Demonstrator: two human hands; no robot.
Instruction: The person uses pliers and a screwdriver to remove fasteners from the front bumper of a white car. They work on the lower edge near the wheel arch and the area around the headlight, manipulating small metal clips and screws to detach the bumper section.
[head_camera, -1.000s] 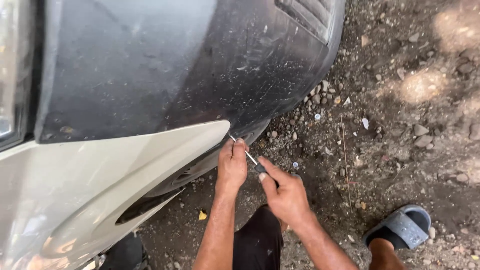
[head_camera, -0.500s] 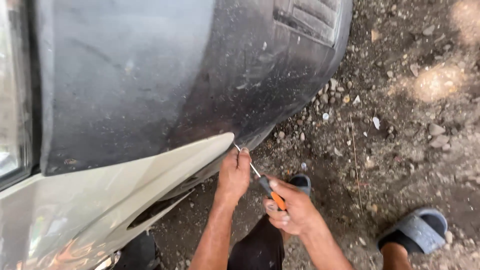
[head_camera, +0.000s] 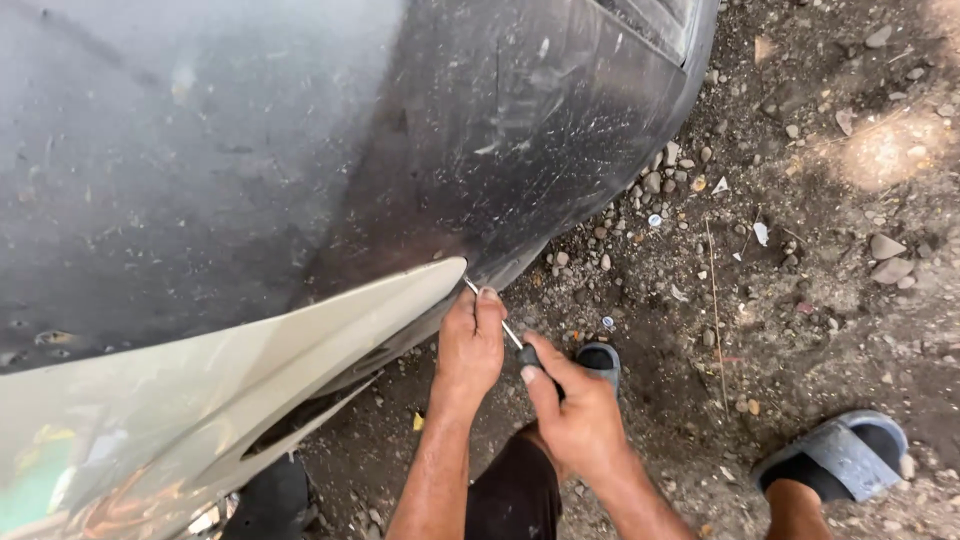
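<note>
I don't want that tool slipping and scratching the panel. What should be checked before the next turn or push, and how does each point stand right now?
1. Right hand wraps the dark-handled screwdriver: ok.
2. Left hand has its fingers steadying the thin metal shaft near the tip: ok.
3. Tip seated in a fastener at the point of the pale beige body panel: cannot tell, the fingers hide it.
4. Shaft clear of the scratched dark grey bumper: cannot tell.
5. Footing on the loose stony ground, grey slide sandal planted: ok.
</note>
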